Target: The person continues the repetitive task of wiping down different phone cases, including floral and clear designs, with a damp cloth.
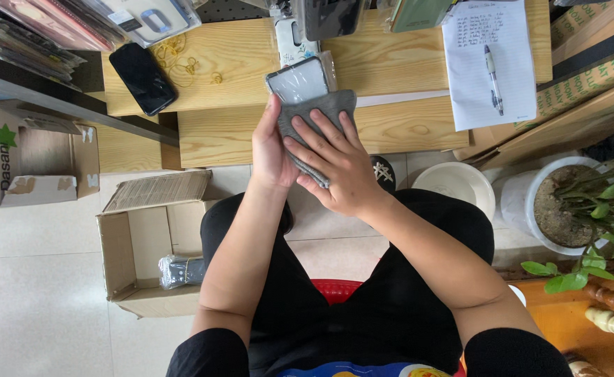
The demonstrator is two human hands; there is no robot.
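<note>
— Pale floor tiles were seen under a low wooden desk [404,129], and the work was held just in front of its edge, above the lap. What was gripped by the left hand [268,150]?

— A phone [298,80] was held in it, clasped along one side, with the thumb edge closed against the frame. Only the top end of the phone was left showing; the rest was covered by a grey cloth [321,115].

— And the right hand [338,167]?

— It was laid flat on the cloth, fingers spread and pressed down, so the cloth was trapped between palm and phone. Nothing was pinched; the cloth was simply held against the surface.

— How might such wiping be done well?

— By judgement, the phone would best be kept steady by the left hand while even, light pressure was applied through the whole cloth, not by fingertips alone. The uncovered top end should be reached too, and the cloth kept unfolded so that no grit was dragged across.

— What else was lying about?

— A second, dark phone [143,77] was lying on the desk to the left, well apart. A sheet of paper [492,63] with a pen [494,80] on it was placed to the right. An open carton [150,244] was standing on the floor, and a potted plant [558,202] was set to the right.
</note>
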